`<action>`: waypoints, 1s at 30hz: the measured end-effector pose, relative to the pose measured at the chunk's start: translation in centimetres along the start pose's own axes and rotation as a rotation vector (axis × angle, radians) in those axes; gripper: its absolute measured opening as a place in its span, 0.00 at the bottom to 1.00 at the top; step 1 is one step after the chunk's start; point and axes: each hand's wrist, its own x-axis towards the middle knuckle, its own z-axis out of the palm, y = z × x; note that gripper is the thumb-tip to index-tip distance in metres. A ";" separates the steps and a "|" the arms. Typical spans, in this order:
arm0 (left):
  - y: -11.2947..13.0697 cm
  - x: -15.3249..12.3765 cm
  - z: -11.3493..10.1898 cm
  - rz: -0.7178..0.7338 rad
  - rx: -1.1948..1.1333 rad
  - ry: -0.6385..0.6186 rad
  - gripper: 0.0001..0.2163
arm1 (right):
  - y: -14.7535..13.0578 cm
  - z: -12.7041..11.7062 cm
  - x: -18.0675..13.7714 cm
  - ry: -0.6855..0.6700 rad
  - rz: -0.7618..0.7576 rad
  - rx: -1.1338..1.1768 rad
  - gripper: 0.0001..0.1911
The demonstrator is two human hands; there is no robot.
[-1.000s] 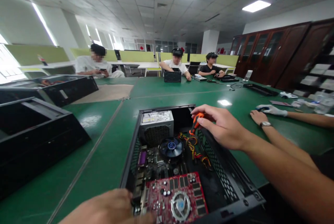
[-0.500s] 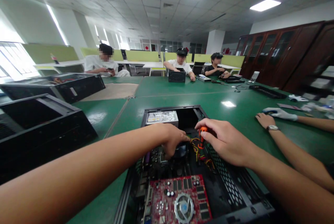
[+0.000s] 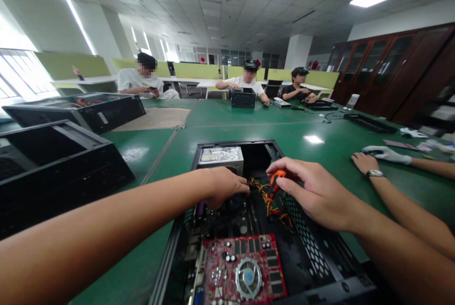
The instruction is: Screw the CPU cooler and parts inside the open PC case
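Note:
An open black computer case (image 3: pixel 236 143) lies on the green table in front of me. My left hand (image 3: pixel 227 186) reaches into it with fingers curled down over a dark round part, perhaps a cooler fan (image 3: pixel 232 204); the fingertips and what they grip are hidden. Between the thumb and fingers of my right hand (image 3: pixel 311 186) is an orange and black screwdriver (image 3: pixel 276 183), tilted above the case's right side. Red, yellow and black cables (image 3: pixel 270 207) hang below it. A silver power supply (image 3: pixel 222 155) sits at the far end, and a red graphics card (image 3: pixel 243 267) with a round fan lies nearest me.
Two more black cases (image 3: pixel 64 162) (image 3: pixel 117 110) stand on the left. Another person's hands (image 3: pixel 366 162), one gloved, rest on the table at the right. Three people sit across the green table (image 3: pixel 227 122). A long black panel (image 3: pixel 369 123) lies at the far right.
My left hand has shifted slightly left and its fingers have drawn in over the dark round part. The screwdriver in my right hand leans more. The view has tilted down slightly.

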 end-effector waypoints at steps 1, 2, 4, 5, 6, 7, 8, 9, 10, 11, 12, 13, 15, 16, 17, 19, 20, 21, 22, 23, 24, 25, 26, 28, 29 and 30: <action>-0.1 -0.1 0.3 0.013 -0.020 0.011 0.44 | -0.1 0.1 0.1 0.000 -0.008 0.001 0.11; -0.2 -0.1 0.5 0.021 -0.052 0.025 0.44 | -0.2 0.3 0.3 0.003 -0.013 0.001 0.11; -0.1 -0.2 0.6 0.006 -0.131 0.064 0.44 | -0.3 0.4 0.5 0.003 -0.015 -0.003 0.11; -0.1 -0.3 0.5 -0.016 -0.168 0.070 0.45 | -0.4 0.5 0.6 -0.003 -0.015 -0.004 0.11; -0.1 -0.4 0.3 -0.043 -0.194 0.062 0.47 | -0.4 0.5 0.8 -0.011 -0.018 -0.004 0.11; -0.1 -0.6 -0.1 -0.068 -0.208 0.053 0.50 | -0.4 0.6 0.9 -0.021 -0.026 -0.003 0.11; -0.2 -0.9 -0.6 -0.082 -0.215 0.055 0.51 | -0.4 0.7 1.0 -0.031 -0.039 -0.002 0.11; -0.4 -1.3 -1.2 -0.087 -0.217 0.078 0.51 | -0.3 0.8 1.2 -0.039 -0.059 0.000 0.11; -0.6 -1.8 -1.8 -0.081 -0.219 0.121 0.49 | -0.3 1.0 1.3 -0.043 -0.080 0.003 0.11; -0.8 -2.4 -2.4 -0.070 -0.226 0.182 0.44 | -0.2 1.1 1.6 -0.044 -0.100 0.006 0.12; -1.1 -3.1 -2.8 -0.061 -0.243 0.250 0.38 | -0.1 1.3 1.8 -0.041 -0.116 0.010 0.12; -1.2 -3.9 -3.1 -0.065 -0.270 0.322 0.32 | 0.0 1.5 2.0 -0.035 -0.128 0.015 0.12; -1.3 -5.4 -3.1 -0.096 -0.336 0.448 0.24 | 0.1 1.8 2.5 -0.028 -0.139 0.022 0.12; -1.3 -6.2 -2.7 -0.109 -0.366 0.507 0.21 | 0.1 2.0 2.8 -0.031 -0.142 0.021 0.12; -1.2 -6.9 -2.3 -0.121 -0.387 0.564 0.19 | 0.1 2.1 3.0 -0.042 -0.147 0.017 0.12; -0.9 -8.2 -1.0 -0.139 -0.398 0.664 0.15 | -0.1 2.3 3.3 -0.070 -0.157 0.007 0.12; -0.8 -8.8 -0.3 -0.155 -0.398 0.711 0.14 | -0.2 2.4 3.4 -0.079 -0.160 0.001 0.12; -0.6 -9.4 0.3 -0.179 -0.401 0.755 0.14 | -0.3 2.4 3.5 -0.085 -0.163 -0.003 0.12; -0.4 -10.1 0.9 -0.206 -0.410 0.792 0.14 | -0.3 2.5 3.6 -0.087 -0.166 -0.006 0.12; -0.1 -10.7 1.4 -0.230 -0.422 0.822 0.14 | -0.3 2.7 3.6 -0.087 -0.169 -0.010 0.12; 0.2 -11.4 1.8 -0.249 -0.432 0.848 0.14 | -0.2 2.8 3.7 -0.085 -0.176 -0.015 0.12; 0.6 -12.2 2.2 -0.263 -0.439 0.867 0.14 | -0.1 3.0 3.8 -0.078 -0.188 -0.023 0.12; 1.1 -12.9 2.6 -0.271 -0.442 0.882 0.14 | 0.0 3.2 3.9 -0.069 -0.202 -0.033 0.11; 2.1 -14.5 3.6 -0.275 -0.424 0.908 0.13 | 0.2 3.6 4.2 -0.040 -0.220 -0.060 0.08; 2.7 -15.2 4.2 -0.282 -0.405 0.924 0.13 | 0.3 3.6 4.3 -0.027 -0.223 -0.072 0.06; 3.2 -15.9 4.9 -0.290 -0.378 0.944 0.13 | 0.3 3.6 4.4 -0.022 -0.224 -0.081 0.07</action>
